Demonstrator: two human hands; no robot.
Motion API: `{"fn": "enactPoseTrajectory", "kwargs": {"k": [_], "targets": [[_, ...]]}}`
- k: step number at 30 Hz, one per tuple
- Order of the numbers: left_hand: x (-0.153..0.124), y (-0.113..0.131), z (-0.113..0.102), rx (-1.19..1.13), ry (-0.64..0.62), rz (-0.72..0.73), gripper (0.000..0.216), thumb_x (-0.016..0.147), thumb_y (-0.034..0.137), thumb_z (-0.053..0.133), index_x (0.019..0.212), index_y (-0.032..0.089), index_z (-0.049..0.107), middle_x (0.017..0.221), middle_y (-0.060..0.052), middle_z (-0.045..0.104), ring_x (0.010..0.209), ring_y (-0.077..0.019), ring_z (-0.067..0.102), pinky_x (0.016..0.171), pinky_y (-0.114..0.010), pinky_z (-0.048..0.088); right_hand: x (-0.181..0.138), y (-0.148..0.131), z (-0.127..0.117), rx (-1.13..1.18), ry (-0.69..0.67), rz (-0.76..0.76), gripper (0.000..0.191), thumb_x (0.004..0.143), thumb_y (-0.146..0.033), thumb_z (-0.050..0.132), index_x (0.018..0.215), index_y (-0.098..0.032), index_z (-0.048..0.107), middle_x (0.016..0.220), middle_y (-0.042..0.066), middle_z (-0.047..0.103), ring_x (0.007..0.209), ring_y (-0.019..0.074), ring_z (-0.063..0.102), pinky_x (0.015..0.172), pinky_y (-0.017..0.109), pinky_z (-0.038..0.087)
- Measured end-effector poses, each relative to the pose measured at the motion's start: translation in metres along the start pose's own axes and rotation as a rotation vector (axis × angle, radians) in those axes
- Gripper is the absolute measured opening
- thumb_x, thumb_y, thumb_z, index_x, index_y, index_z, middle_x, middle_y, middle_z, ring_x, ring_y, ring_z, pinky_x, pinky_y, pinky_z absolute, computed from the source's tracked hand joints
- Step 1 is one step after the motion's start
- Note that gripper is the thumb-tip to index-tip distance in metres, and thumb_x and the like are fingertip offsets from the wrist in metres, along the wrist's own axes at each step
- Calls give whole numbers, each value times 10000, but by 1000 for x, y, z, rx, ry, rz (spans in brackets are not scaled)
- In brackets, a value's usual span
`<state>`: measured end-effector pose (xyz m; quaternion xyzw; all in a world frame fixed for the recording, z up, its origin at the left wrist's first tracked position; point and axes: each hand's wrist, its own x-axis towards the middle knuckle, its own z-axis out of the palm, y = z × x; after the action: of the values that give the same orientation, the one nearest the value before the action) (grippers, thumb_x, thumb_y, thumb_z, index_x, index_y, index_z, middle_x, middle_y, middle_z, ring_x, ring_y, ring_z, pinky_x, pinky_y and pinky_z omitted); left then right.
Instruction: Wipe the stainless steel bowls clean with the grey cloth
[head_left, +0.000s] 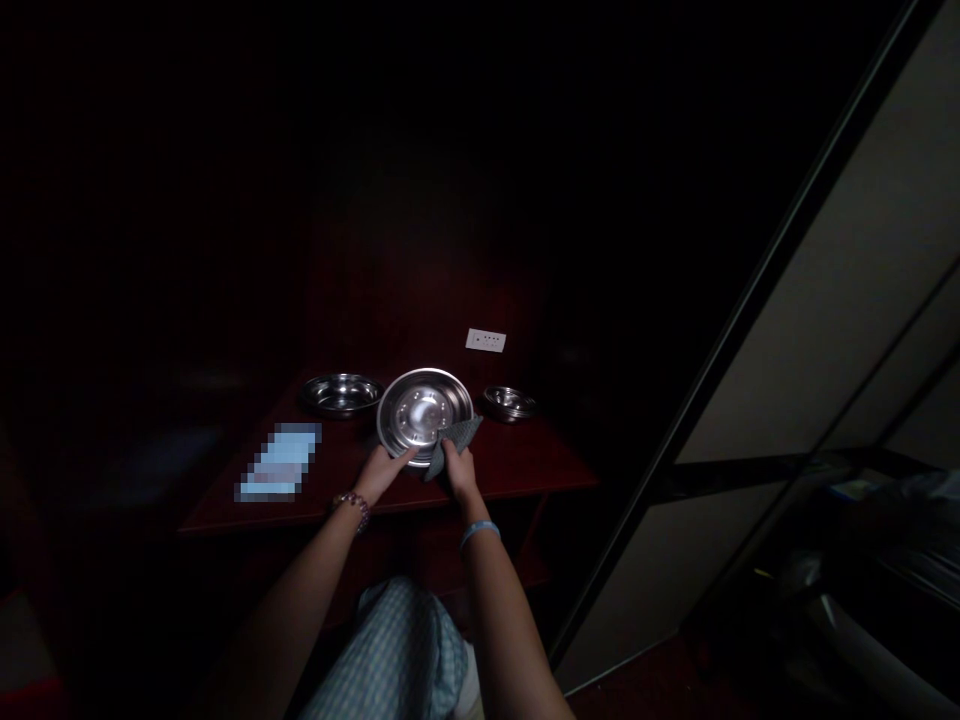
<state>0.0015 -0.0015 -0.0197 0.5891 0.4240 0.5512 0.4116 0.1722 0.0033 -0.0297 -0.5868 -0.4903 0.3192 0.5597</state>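
Note:
A shiny steel basin [424, 412] is tilted up toward me over the front part of the dark red table. My left hand [381, 470] grips its lower left rim, thumb on the inner side. In my right hand [457, 468] is a grey cloth [444, 455], pressed against the basin's lower right rim. The fingers of both hands behind the basin and cloth are hidden. Left of the basin lies another wide steel basin [342, 396]. To its right sit several smaller steel bowls [510, 403], stacked together.
The dark red table [517, 465] ends in a straight front edge near my knees. A blurred-out bright rectangle [281, 462] lies at its left. On the back wall is a white socket panel [486, 340]. A pale panel [810, 330] rises at right, with dim clutter [862, 600] beside it.

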Motion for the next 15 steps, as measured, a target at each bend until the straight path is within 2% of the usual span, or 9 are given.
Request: {"fn": "enactPoseTrajectory", "kwargs": {"k": [4,15], "targets": [[0,-1,1,-40,-12,10,453,760,355,740,1151,129,711,1248,-157,752,1230,-277,674,1118,-393,468,1,-1,-1,32,-2,-3,463,848,-484,600,1090,-131,778,1128,132,786,1102,282,723,958,319,521],[2,5,-1,-71,83,-69,286,729,199,719,998,102,741,1132,-150,789,1144,-299,711,1083,-426,498,-6,-14,-2,218,11,-8,434,818,-424,647,1115,-133,769,1131,95,789,1109,264,711,959,300,514]]}}
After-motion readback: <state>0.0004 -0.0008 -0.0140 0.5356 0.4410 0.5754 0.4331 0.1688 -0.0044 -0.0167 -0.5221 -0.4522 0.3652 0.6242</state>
